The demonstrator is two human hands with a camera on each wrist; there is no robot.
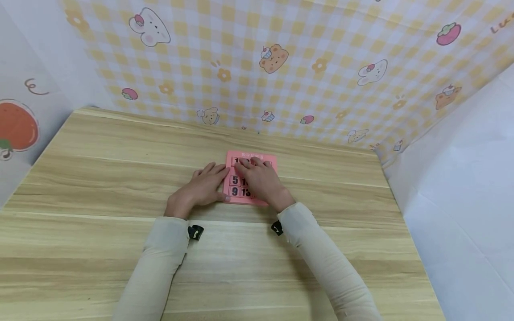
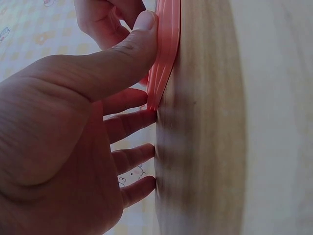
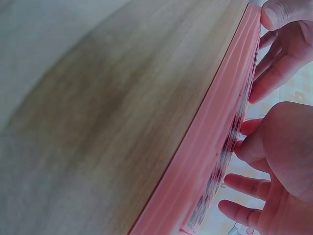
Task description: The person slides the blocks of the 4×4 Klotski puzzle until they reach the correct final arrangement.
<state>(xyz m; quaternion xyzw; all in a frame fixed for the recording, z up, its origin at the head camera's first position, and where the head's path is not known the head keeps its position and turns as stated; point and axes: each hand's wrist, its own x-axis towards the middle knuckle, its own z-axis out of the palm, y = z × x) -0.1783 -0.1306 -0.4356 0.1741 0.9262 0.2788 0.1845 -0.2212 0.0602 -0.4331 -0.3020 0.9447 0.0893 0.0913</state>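
Observation:
A pink number sliding puzzle point(image 1: 230, 156) lies flat on the wooden table, its dark-numbered tiles partly hidden by a hand. Tiles marked 5 point(image 1: 235, 180) and 9 point(image 1: 234, 191) show along its left side. My left hand point(image 1: 204, 187) steadies that side with the thumb point(image 2: 132, 49) against the frame near its front corner. Its other fingers are spread, some of them with tips down on the tabletop. Over the tiles lies my right hand point(image 1: 262, 179), fingers extended and fingertips point(image 3: 230, 181) on the upper rows.
The wooden table point(image 1: 112, 178) extends around the puzzle on all sides. Behind it hangs a yellow checked cloth point(image 1: 241, 44) with cartoon prints, and a white wall panel point(image 1: 462, 187) stands at the right. Black wrist straps show at both cuffs.

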